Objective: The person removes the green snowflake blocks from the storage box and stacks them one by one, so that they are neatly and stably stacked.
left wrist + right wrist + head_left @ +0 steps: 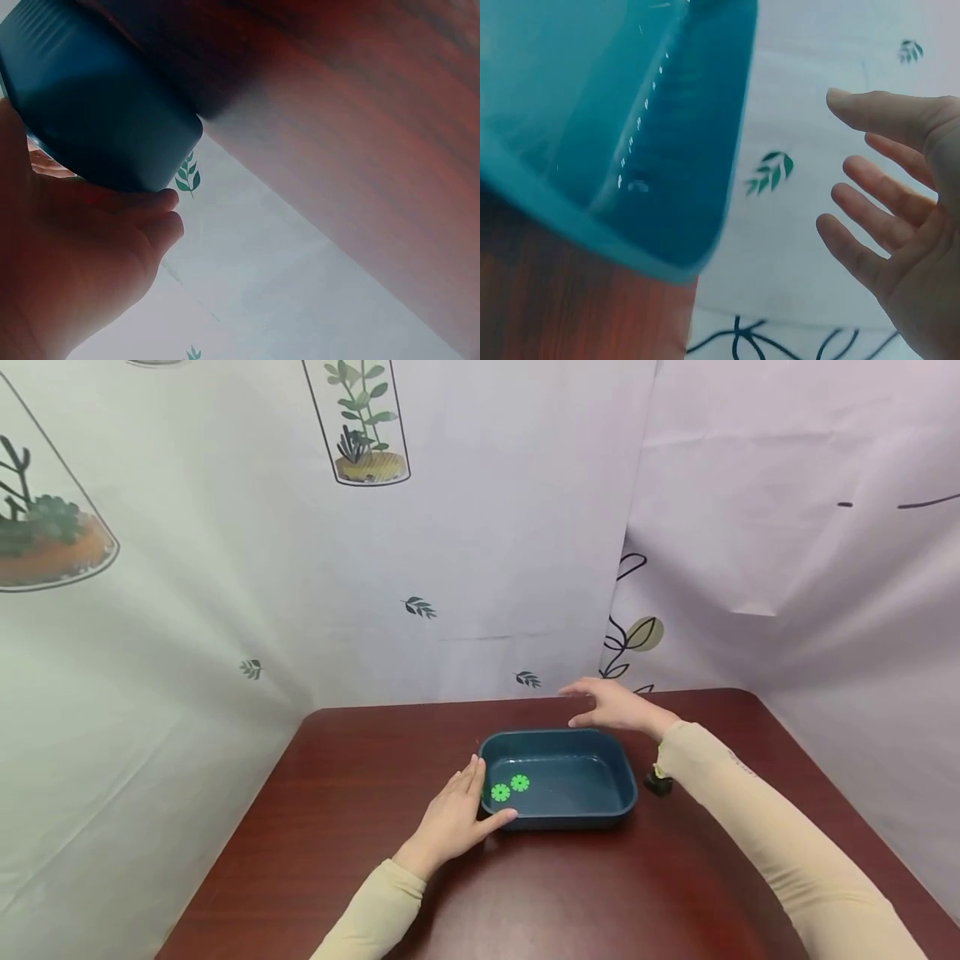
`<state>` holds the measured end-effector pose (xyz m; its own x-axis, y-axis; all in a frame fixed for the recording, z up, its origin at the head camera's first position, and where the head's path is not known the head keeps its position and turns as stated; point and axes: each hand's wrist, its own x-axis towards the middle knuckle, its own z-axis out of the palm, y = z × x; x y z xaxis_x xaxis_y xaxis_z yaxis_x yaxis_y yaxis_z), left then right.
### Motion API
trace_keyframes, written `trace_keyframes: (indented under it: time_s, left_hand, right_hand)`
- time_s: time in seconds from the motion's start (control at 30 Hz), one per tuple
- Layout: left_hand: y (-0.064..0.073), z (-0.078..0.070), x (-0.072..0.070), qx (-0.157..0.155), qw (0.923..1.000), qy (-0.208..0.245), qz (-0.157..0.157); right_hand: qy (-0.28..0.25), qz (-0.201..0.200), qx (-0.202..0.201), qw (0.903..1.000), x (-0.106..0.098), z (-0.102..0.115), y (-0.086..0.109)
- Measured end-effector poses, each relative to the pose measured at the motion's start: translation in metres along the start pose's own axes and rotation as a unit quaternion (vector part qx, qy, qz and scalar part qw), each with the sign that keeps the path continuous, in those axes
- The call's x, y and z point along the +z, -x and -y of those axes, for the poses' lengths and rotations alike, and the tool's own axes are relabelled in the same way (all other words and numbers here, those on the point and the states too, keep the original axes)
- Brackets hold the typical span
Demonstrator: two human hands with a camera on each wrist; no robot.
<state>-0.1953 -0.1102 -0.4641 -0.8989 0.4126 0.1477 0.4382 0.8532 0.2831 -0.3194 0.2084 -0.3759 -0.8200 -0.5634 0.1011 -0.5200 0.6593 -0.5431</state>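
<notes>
A dark blue-green rectangular tray [570,820] stands on the table. Inside it, near the left end, lie two bright green notched discs [500,792], side by side. My left hand [450,818] rests against the tray's near left corner, straight fingers along the left wall and thumb stretched over the front rim. In the left wrist view, that hand lies along the tray's rim [112,127]. Beyond the tray's far right corner, my right hand [611,703] is in the air with spread, slightly bent fingers and nothing between them. The right wrist view shows these parted fingers beside the tray.
The reddish-brown wooden table [360,793] has rounded far corners. Behind it and at both sides hang pale cloth walls [480,568] printed with plants and leaves. A small black device [658,782] shows under the right wrist.
</notes>
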Motion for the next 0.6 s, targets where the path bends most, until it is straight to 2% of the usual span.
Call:
trace_keyframes:
  time_s: [0.4, 0.6]
  left_hand:
    - [0.000, -0.001, 0.001, -0.008, 0.9999, -0.001, 0.007]
    - [0.001, -0.001, 0.000, -0.009, 0.9999, -0.013, 0.007]
  right_hand:
    - [-0.050, 0.076, -0.020, 0.9956, 0.033, 0.010, -0.013]
    - [-0.019, 0.097, -0.056, 0.9936, 0.047, 0.015, -0.022]
